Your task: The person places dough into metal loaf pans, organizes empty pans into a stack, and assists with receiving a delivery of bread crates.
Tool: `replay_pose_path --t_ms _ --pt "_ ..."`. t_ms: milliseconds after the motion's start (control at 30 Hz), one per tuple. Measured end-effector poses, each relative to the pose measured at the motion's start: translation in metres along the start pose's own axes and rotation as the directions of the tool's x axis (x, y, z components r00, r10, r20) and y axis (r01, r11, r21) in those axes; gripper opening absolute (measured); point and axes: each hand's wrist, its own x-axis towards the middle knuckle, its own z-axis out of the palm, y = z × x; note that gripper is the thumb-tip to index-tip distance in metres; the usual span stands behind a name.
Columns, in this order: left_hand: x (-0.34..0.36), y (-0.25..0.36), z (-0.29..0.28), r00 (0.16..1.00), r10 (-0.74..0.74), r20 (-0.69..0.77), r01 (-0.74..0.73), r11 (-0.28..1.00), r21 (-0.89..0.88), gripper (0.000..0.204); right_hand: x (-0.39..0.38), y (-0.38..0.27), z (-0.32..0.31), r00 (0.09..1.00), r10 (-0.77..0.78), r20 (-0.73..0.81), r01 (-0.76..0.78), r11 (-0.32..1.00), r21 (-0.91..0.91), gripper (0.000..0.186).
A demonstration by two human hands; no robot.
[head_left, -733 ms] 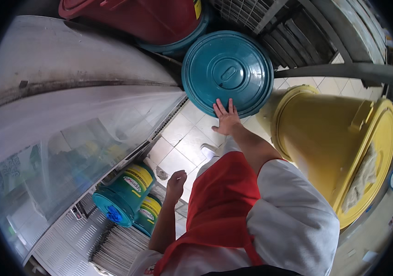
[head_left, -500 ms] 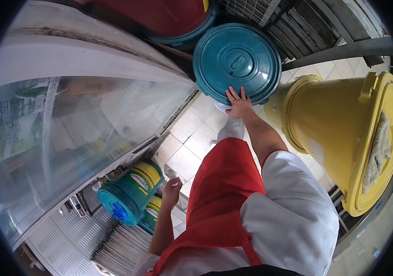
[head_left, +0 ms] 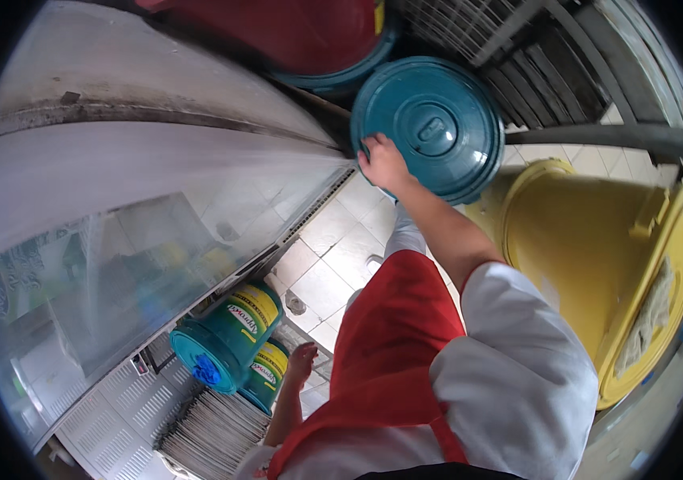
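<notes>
Hiding whatever it covers, one round teal lid (head_left: 437, 100) lies left of one yellow bin (head_left: 585, 244), the right hand (head_left: 384, 162) bent over the lid's left rim, grip unclear. The left hand (head_left: 300, 365) hangs curled, closure unclear, near two teal buckets (head_left: 236, 340); one maroon bin (head_left: 297, 32) is cut off.

Head-worn fisheye, facing steeply down, close above red apron (head_left: 393, 336)

Light is glinting off the pale floor tiles (head_left: 348, 246). A stained cabinet (head_left: 141, 172) is lining the left. Vented panels (head_left: 113, 412) are showing near left; a rack (head_left: 540, 86) is standing far right.
</notes>
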Motion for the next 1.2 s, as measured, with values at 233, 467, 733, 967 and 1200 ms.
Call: replay_pose_path --t_ms 233,467,733,967,1200 --pt "-0.092 -0.112 0.025 0.982 -0.154 -0.106 0.187 0.840 0.510 0.036 0.195 -0.014 0.067 0.910 0.102 0.403 0.151 0.822 -0.549 0.040" --pt "-0.090 -0.090 0.048 0.922 -0.372 -0.109 0.387 0.895 0.223 0.037 0.215 0.012 0.129 0.901 0.096 0.422 0.066 0.933 -0.354 0.034" --pt "-0.082 -0.098 0.042 0.944 -0.315 -0.096 0.325 0.940 0.109 0.039 0.158 -0.029 0.057 0.909 -0.406 0.095 0.403 0.914 0.050 0.022" --pt "-0.059 -0.210 0.029 0.987 -0.157 0.030 0.149 0.973 0.176 0.042 -0.038 -0.054 -0.041 0.888 -0.436 -0.142 0.454 0.881 0.135 0.021" --pt "-0.019 -0.115 0.025 0.930 0.234 -0.284 -0.181 0.963 0.199 0.037 -0.240 -0.129 -0.147 0.765 -0.459 -0.451 0.524 0.852 0.022 0.017"
